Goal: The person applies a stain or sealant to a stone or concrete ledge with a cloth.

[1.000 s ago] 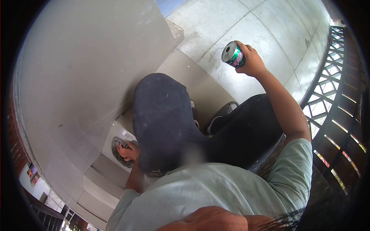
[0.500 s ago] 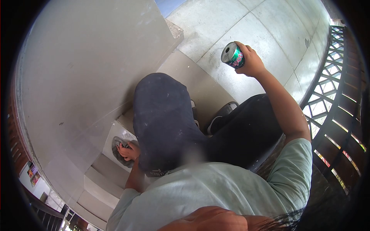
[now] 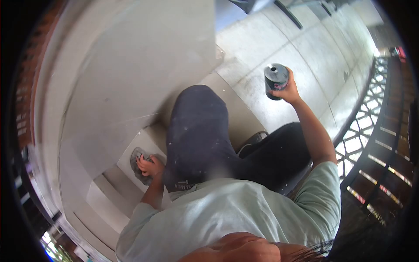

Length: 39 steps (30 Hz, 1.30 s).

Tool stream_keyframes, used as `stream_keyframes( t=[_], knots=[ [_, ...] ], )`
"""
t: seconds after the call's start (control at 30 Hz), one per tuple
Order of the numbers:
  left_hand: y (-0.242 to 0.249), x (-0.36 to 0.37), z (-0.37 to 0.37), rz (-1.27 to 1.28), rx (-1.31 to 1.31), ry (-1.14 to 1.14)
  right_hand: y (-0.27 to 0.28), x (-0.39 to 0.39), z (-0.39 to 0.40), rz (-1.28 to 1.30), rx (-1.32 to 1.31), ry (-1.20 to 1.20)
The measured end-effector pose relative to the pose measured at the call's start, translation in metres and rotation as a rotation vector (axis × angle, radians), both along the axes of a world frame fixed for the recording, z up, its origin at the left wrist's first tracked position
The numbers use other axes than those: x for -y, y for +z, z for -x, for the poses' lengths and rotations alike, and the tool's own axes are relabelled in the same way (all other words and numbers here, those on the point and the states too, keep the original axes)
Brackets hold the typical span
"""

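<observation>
My right hand (image 3: pixel 291 91) is wrapped round a dark can (image 3: pixel 273 86) with pink lettering, held up above the pale tiled floor. The can stands nearly upright, its grey top with a small dark hole towards me. Low on the left, my left hand (image 3: pixel 151 167) grips a crumpled grey cloth (image 3: pixel 136 169) against the light step beside my leg. Its fingers are bent into the cloth, and part of the cloth is hidden under them.
I sit on steps with my knees (image 3: pixel 198 109) raised in front. A smooth beige wall (image 3: pixel 118 83) rises on the left. To the right runs a dark lattice railing (image 3: pixel 364 118). Dark legs of something (image 3: pixel 289 15) stand on the floor at the top.
My view has shifted, bringing dark objects in at the top. The can is tipped more upright, showing more of its side. My left hand stays on the cloth, fingers slightly more spread.
</observation>
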<state>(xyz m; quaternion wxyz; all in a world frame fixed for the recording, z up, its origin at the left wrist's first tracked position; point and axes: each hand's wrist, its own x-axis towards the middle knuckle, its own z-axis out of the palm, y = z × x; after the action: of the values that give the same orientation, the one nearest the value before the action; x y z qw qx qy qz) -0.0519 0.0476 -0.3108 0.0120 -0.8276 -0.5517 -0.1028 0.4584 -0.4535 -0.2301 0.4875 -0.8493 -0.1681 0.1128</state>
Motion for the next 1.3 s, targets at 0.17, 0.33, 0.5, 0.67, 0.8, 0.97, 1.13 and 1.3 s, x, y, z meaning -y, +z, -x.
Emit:
stream_keyframes(
  t=[0.17, 0.33, 0.5, 0.67, 0.8, 0.97, 1.13, 1.3],
  knots=[
    [0.019, 0.009, -0.013, 0.059, 0.006, 0.074, -0.009, -0.004, 0.001, -0.162, 0.077, 0.026],
    [0.022, 0.009, -0.007, 0.121, 0.181, 0.073, 0.021, -0.007, 0.015, -0.220, 0.170, -0.065],
    [0.011, 0.004, -0.002, 0.144, 0.347, 0.058, 0.024, 0.004, 0.015, -0.337, 0.304, -0.208],
    [0.008, 0.006, 0.002, 0.089, 0.485, 0.036, 0.032, -0.001, 0.029, -0.242, 0.393, -0.369],
    [0.034, 0.009, 0.006, 0.159, 0.548, -0.019, 0.026, 0.011, 0.025, -0.129, 0.220, -0.232],
    [0.050, 0.018, 0.007, 0.282, 0.739, -0.076, 0.101, -0.039, 0.059, -0.070, 0.431, -0.030],
    [0.046, 0.027, 0.010, 0.301, 0.834, -0.174, 0.095, -0.073, 0.058, -0.291, 0.558, -0.182],
    [0.055, 0.027, -0.005, 0.614, 0.818, -0.114, 0.078, -0.082, 0.046, -0.276, 0.733, -0.151]
  ],
)
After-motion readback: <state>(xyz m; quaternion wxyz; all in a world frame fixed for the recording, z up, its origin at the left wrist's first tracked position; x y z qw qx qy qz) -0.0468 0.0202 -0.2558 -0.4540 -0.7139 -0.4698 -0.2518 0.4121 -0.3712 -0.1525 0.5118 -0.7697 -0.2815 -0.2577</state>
